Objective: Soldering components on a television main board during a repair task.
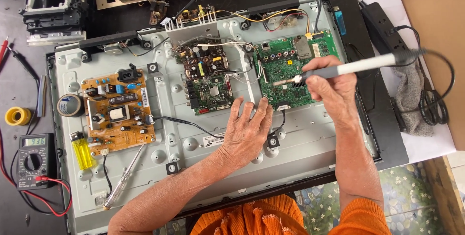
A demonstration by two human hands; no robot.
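My right hand (334, 87) grips a grey and white soldering iron (361, 67), its metal tip lying over the green main board (286, 68) at the panel's upper right. My left hand (247, 131) rests flat, fingers spread, on the grey metal back panel (169, 138) of an opened flat screen, just below and left of that green board. A smaller green board (208, 82) sits left of my fingers. A brown power board (118, 111) is mounted at the panel's left.
A yellow lighter (81, 150) and a clear-handled screwdriver (123, 179) lie on the panel's lower left. A tape roll (70, 105) sits by the brown board. A multimeter (33, 160) with red leads and a yellow solder spool (18, 116) lie at far left. A grey cloth (409, 99) lies right.
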